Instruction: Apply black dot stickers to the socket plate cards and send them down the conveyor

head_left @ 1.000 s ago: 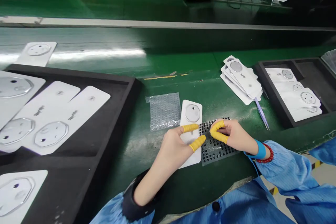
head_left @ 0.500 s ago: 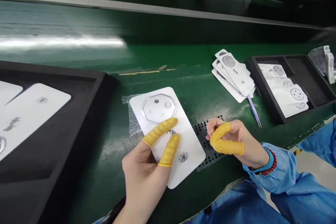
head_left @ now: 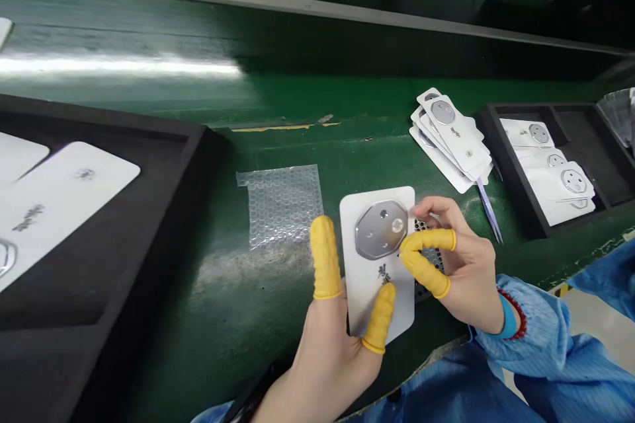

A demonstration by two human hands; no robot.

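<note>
Holding a white card (head_left: 380,297) in the left hand (head_left: 330,360), two yellow-cotted fingers gripping its lower part.
Right hand (head_left: 461,264) half open, cotted fingertips against the card's right edge; bubble wrap (head_left: 282,205) lies beyond the left hand, stacked cards (head_left: 449,142) beyond the right.

1. Yellow rubber finger cots (head_left: 325,258) cover two fingers of the left hand (head_left: 327,357).
2. Two more yellow cots (head_left: 426,240) cover two fingers of the right hand (head_left: 469,271).
3. The right wrist has a blue strap (head_left: 507,317) and a red bead bracelet (head_left: 520,314).
4. The blue sleeves (head_left: 520,344) have thin stripes.
</note>
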